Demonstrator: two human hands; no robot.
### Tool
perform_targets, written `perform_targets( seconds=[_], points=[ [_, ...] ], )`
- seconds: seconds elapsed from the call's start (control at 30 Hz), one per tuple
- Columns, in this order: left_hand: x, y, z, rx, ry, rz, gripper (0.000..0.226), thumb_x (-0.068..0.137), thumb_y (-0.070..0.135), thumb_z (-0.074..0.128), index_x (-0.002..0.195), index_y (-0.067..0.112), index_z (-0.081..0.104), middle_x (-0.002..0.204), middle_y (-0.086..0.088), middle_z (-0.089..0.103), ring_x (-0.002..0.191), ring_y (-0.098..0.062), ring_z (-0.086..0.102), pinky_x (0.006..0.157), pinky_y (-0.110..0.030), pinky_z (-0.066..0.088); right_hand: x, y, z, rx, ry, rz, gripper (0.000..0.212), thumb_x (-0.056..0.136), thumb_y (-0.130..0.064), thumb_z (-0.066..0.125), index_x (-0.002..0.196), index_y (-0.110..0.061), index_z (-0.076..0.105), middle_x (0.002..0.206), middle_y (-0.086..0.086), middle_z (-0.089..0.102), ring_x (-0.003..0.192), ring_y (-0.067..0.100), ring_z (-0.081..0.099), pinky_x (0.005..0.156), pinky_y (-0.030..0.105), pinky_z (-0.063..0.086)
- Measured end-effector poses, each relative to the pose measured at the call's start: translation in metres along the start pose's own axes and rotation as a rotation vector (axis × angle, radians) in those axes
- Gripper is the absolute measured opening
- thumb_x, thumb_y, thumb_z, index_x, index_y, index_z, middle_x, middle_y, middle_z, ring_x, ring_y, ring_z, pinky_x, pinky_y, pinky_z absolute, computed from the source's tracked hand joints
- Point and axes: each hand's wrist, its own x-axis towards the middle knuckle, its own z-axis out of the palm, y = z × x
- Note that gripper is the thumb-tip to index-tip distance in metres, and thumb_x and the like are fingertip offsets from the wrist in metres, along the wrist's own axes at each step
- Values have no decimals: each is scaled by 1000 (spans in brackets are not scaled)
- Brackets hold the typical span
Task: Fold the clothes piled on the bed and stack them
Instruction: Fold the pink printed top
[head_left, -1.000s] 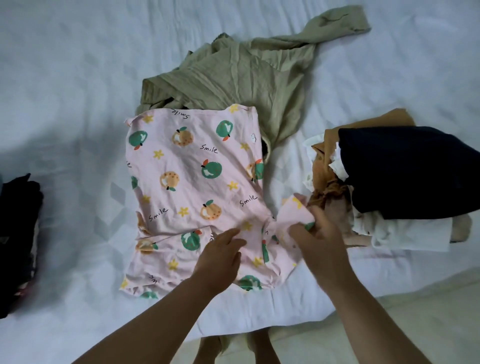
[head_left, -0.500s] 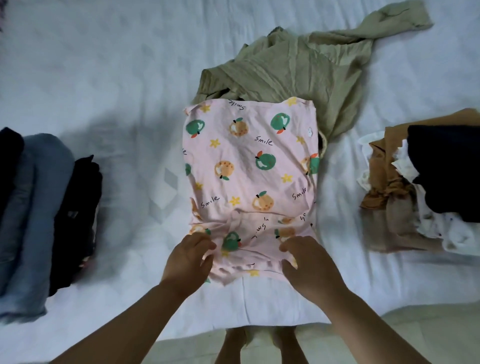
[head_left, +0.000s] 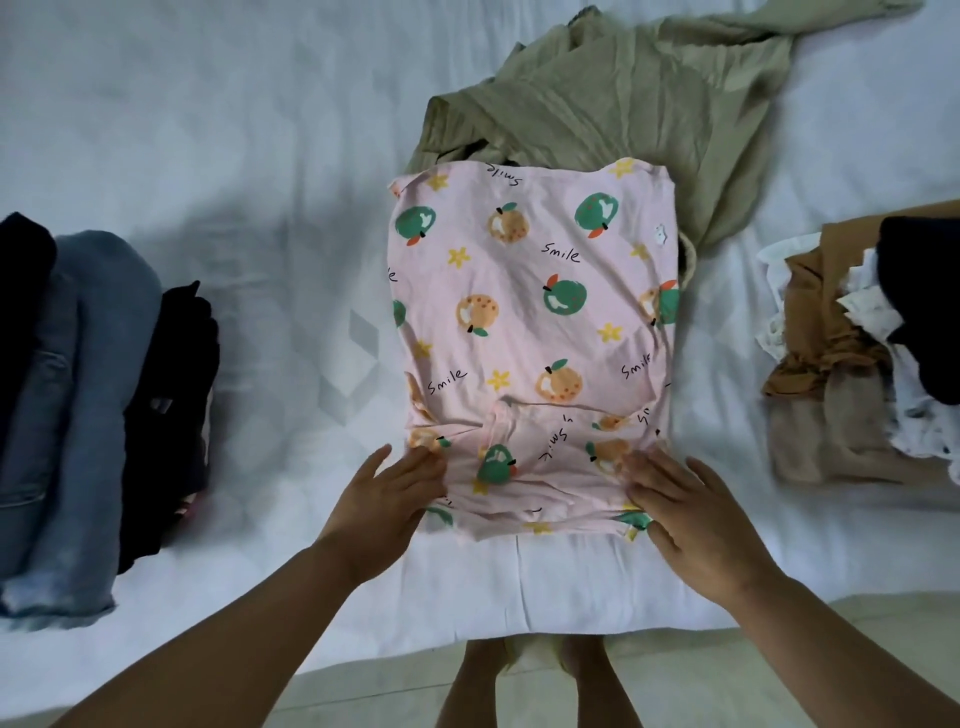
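Pressing down on the near end of the pink fruit-print garment, I have both hands flat, fingers straight and spread, gripping nothing. My left hand rests on its near-left corner, partly on the white bed, and my right hand lies on the near-right corner. The two hands sit apart, with the bunched lower hem between them.

The garment lies in the middle of the bed as a tall rectangle, its bottom part folded up and wrinkled, its top edge overlapping an olive-green shirt that sprawls unfolded beyond it.

To my left, near the bed's edge, stands a row of folded dark clothes and blue jeans touching side by side. To my right is a loose heap: a brown piece, white patterned fabric and a navy item on top, partly cut off by the frame's edge.

Below the bed edge my bare legs show on a pale floor.
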Motion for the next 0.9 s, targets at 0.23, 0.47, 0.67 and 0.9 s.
perform_targets(
  seconds=[0.23,0.47,0.67,0.9],
  points=[
    [-21,22,-32,-217,-131,-8,38,100,36,18,100,27,55,93,7,71,92,-12,65,100,-25,37,-5,-29,-42,158,-267,-22,29,80,-25,45,103,-26,62,95,-5,72,85,12,67,70,20,49],
    [-36,45,-43,-546,-615,-315,16,99,23,42,101,19,58,74,12,52,73,-11,55,65,-21,38,-21,-45,-45,475,-764,348,30,93,-22,42,63,-23,46,66,-3,45,66,15,46,56,24,30],
    [-6,21,-69,-691,-280,-580,36,91,11,57,73,42,62,72,15,65,64,3,55,65,-15,42,4,-13,-68,970,-397,692,17,86,-15,64,79,0,64,64,6,51,60,13,48,57,25,35],
    [74,-25,-100,-742,30,-742,8,85,9,66,79,13,68,68,-6,63,54,-4,47,51,-14,37,86,24,-102,1333,-32,750,10,82,-11,71,79,-1,68,80,14,58,77,22,49,61,28,38]
  ],
)
